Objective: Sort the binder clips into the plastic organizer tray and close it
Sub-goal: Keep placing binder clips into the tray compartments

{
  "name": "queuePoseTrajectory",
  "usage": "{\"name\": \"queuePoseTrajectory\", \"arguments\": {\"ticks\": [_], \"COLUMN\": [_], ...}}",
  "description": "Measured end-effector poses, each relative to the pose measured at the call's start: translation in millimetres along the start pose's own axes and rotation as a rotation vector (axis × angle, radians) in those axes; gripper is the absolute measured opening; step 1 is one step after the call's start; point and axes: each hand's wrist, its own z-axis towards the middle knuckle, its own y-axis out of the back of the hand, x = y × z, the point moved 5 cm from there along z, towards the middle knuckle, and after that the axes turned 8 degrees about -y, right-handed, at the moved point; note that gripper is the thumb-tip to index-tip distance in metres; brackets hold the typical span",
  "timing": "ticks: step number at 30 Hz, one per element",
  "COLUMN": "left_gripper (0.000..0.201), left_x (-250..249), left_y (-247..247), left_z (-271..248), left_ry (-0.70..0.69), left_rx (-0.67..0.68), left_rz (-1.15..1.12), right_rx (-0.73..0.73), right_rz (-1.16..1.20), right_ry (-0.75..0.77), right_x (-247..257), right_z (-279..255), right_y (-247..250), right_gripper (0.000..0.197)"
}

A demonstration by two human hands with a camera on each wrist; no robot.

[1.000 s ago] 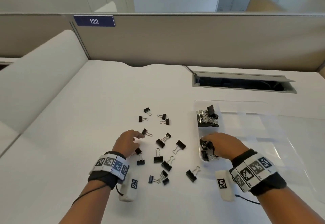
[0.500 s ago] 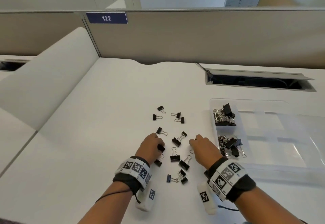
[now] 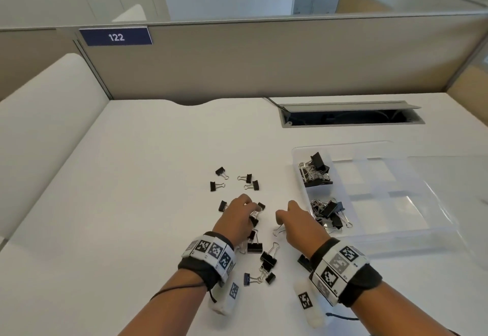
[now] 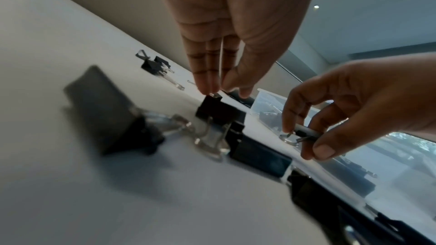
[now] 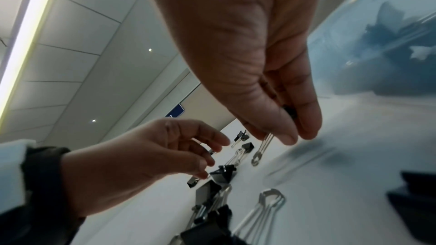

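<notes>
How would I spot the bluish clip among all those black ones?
Start at the white desk and find the loose clips between the person's wrists. In the nearest cluster, the bluish clip lies leftmost, wire handles pointing right; its neighbours are black.

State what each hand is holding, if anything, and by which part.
The right hand pinches a binder clip by its black body, wire handles hanging down. The left hand touches a clip; no hold is visible.

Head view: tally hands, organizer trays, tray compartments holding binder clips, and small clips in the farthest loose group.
Hands: 2, left hand, right hand
Organizer tray: 1
Compartments holding clips: 2
Farthest small clips: 4
Total: 9
</notes>
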Motion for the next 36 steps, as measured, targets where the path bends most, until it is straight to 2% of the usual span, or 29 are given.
{"name": "queuePoseTrajectory", "arguments": {"ticks": [6, 9, 14, 17, 19, 21, 25, 30, 36], "left_gripper": [0.041, 0.031, 0.041, 0.039, 0.046, 0.048, 0.033, 0.014, 0.012], "left_x": [-2, -1, 12, 16, 18, 19, 21, 22, 19], "left_y": [-10, -11, -5, -3, -1, -1, -2, -1, 9], "left_z": [-3, -1, 3, 1, -1, 0, 3, 9, 10], "left_ry": [-0.003, -0.022, -0.016, 0.024, 0.047, 0.048, 0.03, 0.032, 0.063], "left_rx": [0.216, 0.203, 0.179, 0.228, 0.261, 0.238, 0.141, 0.124, 0.107], "left_rz": [0.179, 0.252, 0.226, 0.16, 0.135, 0.14, 0.18, 0.171, 0.124], "right_rx": [-0.006, -0.01, -0.024, -0.023, -0.028, -0.025, -0.018, -0.033, -0.051], "right_rz": [0.059, 0.077, 0.097, 0.095, 0.082, 0.067, 0.048, 0.06, 0.116], "right_ry": [-0.008, 0.005, 0.014, -0.001, 0.0, 0.006, 0.016, 0.021, 0.058], "right_x": [-11, -12, -14, -16, -15, -14, -13, -14, -14], "right_z": [-4, -7, -10, -11, -11, -11, -12, -12, -14], "right_y": [-1, -2, -4, -7, -10, -13, -17, -15, -10], "right_gripper": [0.029, 0.029, 0.029, 0.028, 0.026, 0.025, 0.024, 0.024, 0.025]}}
